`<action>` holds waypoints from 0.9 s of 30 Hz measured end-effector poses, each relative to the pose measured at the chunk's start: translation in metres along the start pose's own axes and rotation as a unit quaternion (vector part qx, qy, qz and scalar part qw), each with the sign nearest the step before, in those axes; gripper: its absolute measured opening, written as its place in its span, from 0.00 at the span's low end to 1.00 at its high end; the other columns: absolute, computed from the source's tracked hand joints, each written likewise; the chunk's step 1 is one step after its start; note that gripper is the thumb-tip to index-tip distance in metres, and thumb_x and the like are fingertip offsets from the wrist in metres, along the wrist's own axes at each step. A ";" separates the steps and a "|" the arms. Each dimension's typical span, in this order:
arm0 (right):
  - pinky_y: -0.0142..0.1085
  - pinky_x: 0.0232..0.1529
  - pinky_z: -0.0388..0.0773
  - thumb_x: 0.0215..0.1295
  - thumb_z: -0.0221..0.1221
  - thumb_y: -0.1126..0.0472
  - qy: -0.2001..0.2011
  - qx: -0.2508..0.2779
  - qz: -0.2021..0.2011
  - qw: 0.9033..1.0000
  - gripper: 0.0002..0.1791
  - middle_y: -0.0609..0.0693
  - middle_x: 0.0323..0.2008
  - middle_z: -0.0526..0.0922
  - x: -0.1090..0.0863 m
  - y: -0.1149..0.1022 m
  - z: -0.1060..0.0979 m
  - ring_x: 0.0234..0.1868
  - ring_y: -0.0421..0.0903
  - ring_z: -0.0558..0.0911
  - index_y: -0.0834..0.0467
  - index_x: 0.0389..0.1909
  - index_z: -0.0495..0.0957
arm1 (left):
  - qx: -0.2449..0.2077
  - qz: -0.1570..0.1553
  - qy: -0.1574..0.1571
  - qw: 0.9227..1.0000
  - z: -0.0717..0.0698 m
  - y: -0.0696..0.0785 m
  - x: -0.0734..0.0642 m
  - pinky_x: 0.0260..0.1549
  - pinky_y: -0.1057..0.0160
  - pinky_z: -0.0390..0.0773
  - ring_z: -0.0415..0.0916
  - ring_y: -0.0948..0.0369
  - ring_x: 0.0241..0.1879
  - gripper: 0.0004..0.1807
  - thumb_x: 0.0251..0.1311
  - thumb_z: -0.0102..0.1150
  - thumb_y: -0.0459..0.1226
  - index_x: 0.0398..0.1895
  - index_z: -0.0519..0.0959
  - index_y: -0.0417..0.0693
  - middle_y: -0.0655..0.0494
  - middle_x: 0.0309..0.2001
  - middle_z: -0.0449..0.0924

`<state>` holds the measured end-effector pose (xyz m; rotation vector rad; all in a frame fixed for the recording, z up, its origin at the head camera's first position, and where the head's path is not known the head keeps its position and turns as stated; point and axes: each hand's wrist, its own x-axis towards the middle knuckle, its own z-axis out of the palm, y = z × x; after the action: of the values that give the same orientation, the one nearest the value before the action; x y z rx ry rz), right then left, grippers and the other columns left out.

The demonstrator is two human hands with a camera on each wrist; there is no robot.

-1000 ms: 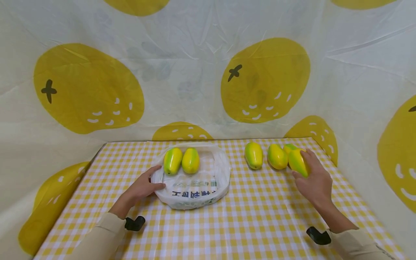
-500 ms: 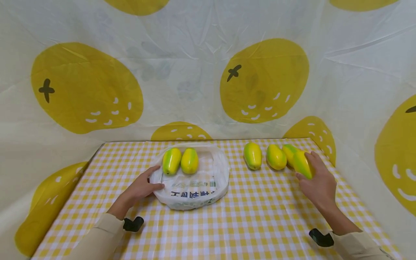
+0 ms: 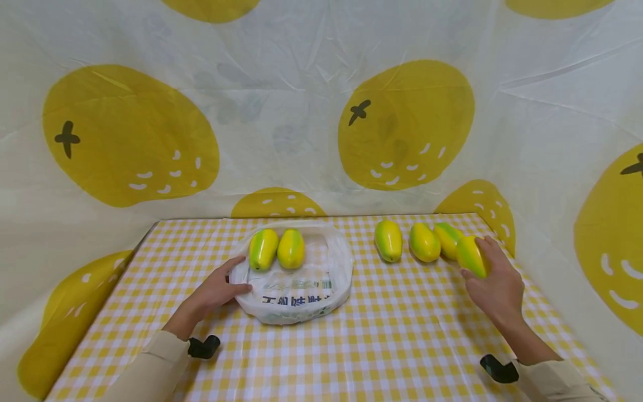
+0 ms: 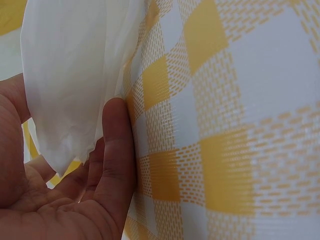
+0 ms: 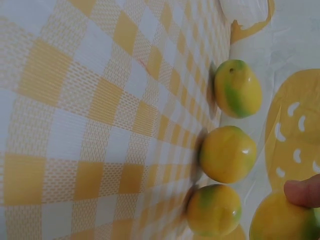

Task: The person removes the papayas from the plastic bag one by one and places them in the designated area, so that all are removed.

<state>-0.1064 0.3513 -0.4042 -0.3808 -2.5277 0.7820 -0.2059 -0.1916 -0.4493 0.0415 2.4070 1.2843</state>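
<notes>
My left hand [image 3: 218, 286] holds the left rim of a white plastic bag [image 3: 296, 315]. In the left wrist view, the bag's folded edge [image 4: 70, 100] hangs between the thumb and the curled fingers. Two yellow-green papayas [image 3: 263, 249] [image 3: 291, 249] lie side by side in the opened bag. On the right, my right hand [image 3: 494, 287] grips another papaya [image 3: 471, 257] between thumb and fingers. In the right wrist view, only a fingertip [image 5: 304, 193] and part of that held papaya [image 5: 280, 220] show.
Three more papayas [image 3: 388, 241] [image 3: 424, 243] [image 3: 448, 240] lie in a row at the table's back right, close to the right hand. A yellow-and-white checked cloth [image 3: 372, 346] covers the table. Behind it hangs a fruit-printed curtain [image 3: 301, 111].
My right hand has drawn the held papaya slightly right and towards me, uncovering more of the papaya behind it. The left hand stays at the bag's rim. The head view has shifted slightly.
</notes>
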 end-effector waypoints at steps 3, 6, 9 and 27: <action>0.70 0.70 0.61 0.66 0.63 0.66 0.000 -0.004 0.006 1.000 0.38 0.61 0.81 0.60 0.001 0.003 -0.001 0.76 0.72 0.64 0.61 0.78 0.64 | 0.000 -0.001 -0.001 1.000 0.000 0.000 0.000 0.76 0.34 0.58 0.52 0.38 0.80 0.50 0.66 0.68 0.45 0.85 0.51 0.52 0.36 0.83 0.49; 0.70 0.69 0.62 0.66 0.62 0.66 -0.002 -0.007 0.011 1.000 0.38 0.60 0.81 0.60 0.001 0.004 -0.002 0.76 0.72 0.64 0.60 0.78 0.64 | -0.001 -0.002 -0.001 1.000 0.000 0.000 -0.001 0.76 0.34 0.58 0.52 0.38 0.80 0.50 0.66 0.68 0.45 0.85 0.51 0.52 0.36 0.83 0.49; 0.71 0.68 0.62 0.67 0.62 0.65 -0.004 -0.007 0.011 1.000 0.39 0.60 0.81 0.59 0.000 0.005 -0.002 0.75 0.73 0.64 0.60 0.78 0.63 | 0.000 -0.001 -0.001 1.000 -0.001 0.001 -0.001 0.76 0.34 0.58 0.52 0.38 0.80 0.49 0.66 0.68 0.45 0.85 0.51 0.52 0.37 0.83 0.49; 0.70 0.69 0.61 0.66 0.62 0.66 -0.009 -0.010 0.005 1.000 0.38 0.64 0.80 0.61 -0.007 0.015 -0.002 0.75 0.74 0.64 0.62 0.78 0.63 | 0.002 -0.001 -0.001 1.000 -0.001 0.001 -0.001 0.76 0.34 0.57 0.51 0.38 0.80 0.49 0.66 0.68 0.45 0.85 0.51 0.53 0.37 0.83 0.48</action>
<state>-0.0978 0.3616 -0.4142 -0.3944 -2.5531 0.7685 -0.2058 -0.1916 -0.4478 0.0434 2.4072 1.2775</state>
